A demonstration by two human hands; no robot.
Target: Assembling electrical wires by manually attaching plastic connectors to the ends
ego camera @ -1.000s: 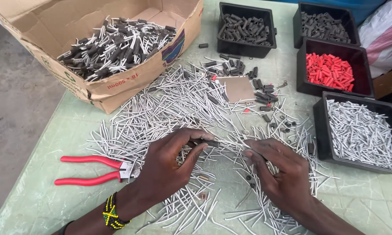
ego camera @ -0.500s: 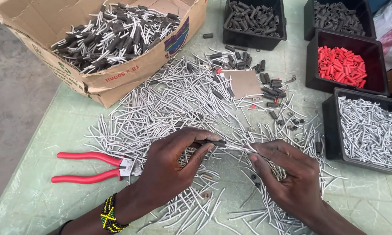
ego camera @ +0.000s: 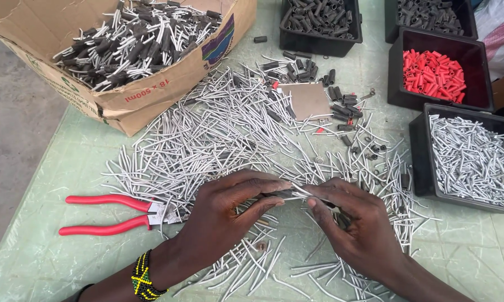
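The left hand [ego camera: 224,215] and the right hand [ego camera: 358,229] meet over the pale green desk [ego camera: 67,246], their fingers [ego camera: 263,187] pinching the two ends of one grey metal pin [ego camera: 294,193] that has a dark sleeve on its left part (the sleeve is mostly hidden under the left thumb). The pin is held just above a wide scatter of loose grey pins [ego camera: 207,134] that covers the middle of the desk. Red-handled pliers [ego camera: 109,215] lie just beside the left hand, touching the edge of the scatter. A beaded wristband [ego camera: 143,277] sits on the left wrist. At top left a cardboard box [ego camera: 151,95] holds sleeved pins. Along the right edge stand black trays: one of red sleeves [ego camera: 434,72], one of bare grey pins [ego camera: 470,159], and two of dark sleeves [ego camera: 319,17] farther back.
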